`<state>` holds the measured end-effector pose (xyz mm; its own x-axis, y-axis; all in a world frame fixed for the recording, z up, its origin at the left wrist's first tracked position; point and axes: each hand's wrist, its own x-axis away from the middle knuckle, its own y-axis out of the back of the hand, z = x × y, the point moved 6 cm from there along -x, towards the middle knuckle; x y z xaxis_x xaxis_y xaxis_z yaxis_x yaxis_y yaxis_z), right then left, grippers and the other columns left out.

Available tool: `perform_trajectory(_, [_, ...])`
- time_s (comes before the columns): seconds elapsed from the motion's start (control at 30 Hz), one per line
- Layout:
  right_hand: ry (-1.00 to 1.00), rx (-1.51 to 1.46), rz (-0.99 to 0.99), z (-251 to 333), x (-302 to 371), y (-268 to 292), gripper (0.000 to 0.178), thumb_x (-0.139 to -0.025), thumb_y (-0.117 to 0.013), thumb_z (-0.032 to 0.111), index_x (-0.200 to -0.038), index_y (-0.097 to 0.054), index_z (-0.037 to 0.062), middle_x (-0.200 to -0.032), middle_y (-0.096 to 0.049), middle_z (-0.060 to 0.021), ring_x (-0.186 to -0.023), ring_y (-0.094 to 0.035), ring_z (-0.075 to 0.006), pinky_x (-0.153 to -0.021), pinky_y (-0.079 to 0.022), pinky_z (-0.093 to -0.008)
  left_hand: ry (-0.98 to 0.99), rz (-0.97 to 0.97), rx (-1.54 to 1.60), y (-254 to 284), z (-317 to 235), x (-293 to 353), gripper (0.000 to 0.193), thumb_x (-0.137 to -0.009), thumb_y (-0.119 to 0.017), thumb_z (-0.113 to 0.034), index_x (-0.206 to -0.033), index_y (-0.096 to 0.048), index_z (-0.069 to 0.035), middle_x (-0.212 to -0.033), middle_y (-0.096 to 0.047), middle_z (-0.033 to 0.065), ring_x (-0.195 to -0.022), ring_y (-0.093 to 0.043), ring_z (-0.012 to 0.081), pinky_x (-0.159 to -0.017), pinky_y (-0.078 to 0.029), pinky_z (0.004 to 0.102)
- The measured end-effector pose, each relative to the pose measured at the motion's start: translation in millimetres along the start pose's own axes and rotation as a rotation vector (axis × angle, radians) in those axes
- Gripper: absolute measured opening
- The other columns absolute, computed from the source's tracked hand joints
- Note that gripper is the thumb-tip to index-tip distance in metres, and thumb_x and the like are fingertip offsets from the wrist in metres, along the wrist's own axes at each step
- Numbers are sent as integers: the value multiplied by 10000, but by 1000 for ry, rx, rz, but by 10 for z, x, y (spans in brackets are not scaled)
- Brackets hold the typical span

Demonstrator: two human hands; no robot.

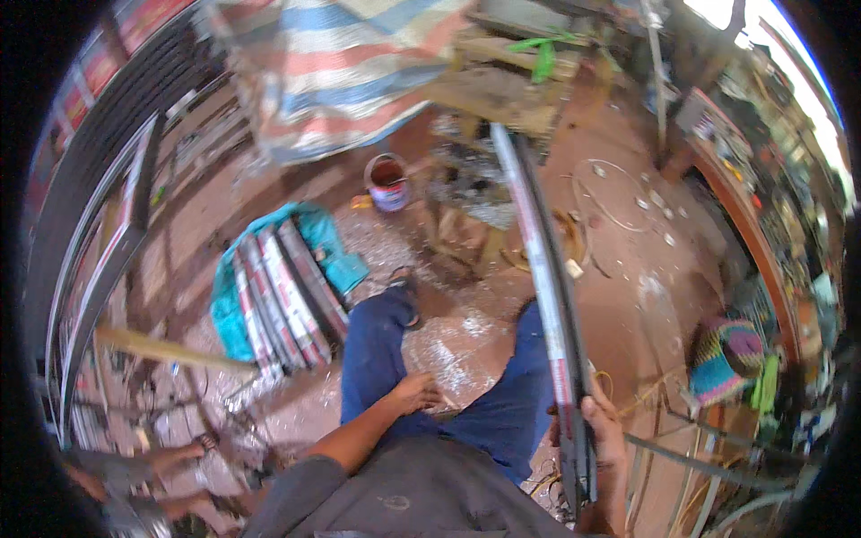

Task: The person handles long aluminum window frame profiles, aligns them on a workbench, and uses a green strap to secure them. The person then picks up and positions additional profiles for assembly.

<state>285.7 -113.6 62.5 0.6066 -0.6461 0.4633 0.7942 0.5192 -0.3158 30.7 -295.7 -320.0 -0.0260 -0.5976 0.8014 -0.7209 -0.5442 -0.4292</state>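
1. At my right side, one long, dark metal bar with a white-and-red strip (543, 260) slants forward, grasped near its closer end by my right hand (606, 426).
2. My left hand (417, 393) is released: fingers loosely bent, nothing visible within.
3. Four similar strip-marked bars (300, 318) lie side by side on one turquoise cloth (325, 235).
4. Two containers: one round, pale bucket (390, 197), reddish-brown inside, and one multicoloured woven basket (722, 372); contents indistinct.
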Motion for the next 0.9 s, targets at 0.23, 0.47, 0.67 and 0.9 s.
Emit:
perform_trajectory(0.23, [87, 90, -48, -177, 46, 68, 744, -965, -678, 427, -1562, -417, 68, -989, -718, -143, -766, -715, -203, -620, -594, -323, -73, -110, -17, -53, -317, 57, 525, -1016, -618, -449, -1338, -541, -40, -1110, -630, 147, -904, -672, 251, -721, -563, 384])
perform_trajectory(0.47, [112, 131, 53, -261, 51, 33, 644, -997, -647, 426, -1503, -475, 67, -1019, -684, -78, -754, -685, -166, -634, -612, -329, -156, -42, -178, -137, -262, 68, 616, -996, -658, -491, -1384, -531, -30, -1125, -645, 156, -880, -688, 242, -682, -541, 377])
perform_trajectory(0.67, [158, 157, -23, -498, 254, 305, 591, -1018, -577, 447, -1462, -463, 75, -992, -693, -130, -707, -661, -222, -595, -549, -355, -203, -48, -276, -249, -372, 229, 580, -1009, -656, -441, -1391, -538, -22, -1133, -658, 162, -856, -695, 236, -636, -540, 344])
perform_trajectory(0.9, [96, 41, -34, -809, 1085, 314, 697, -948, -662, 527, -1427, -485, 52, -1100, -674, -142, -748, -674, -238, -600, -559, -387, -221, -13, -382, -297, -261, 160, 498, -1003, -666, -396, -1335, -596, -31, -1042, -677, 133, -785, -690, 207, -590, -535, 324])
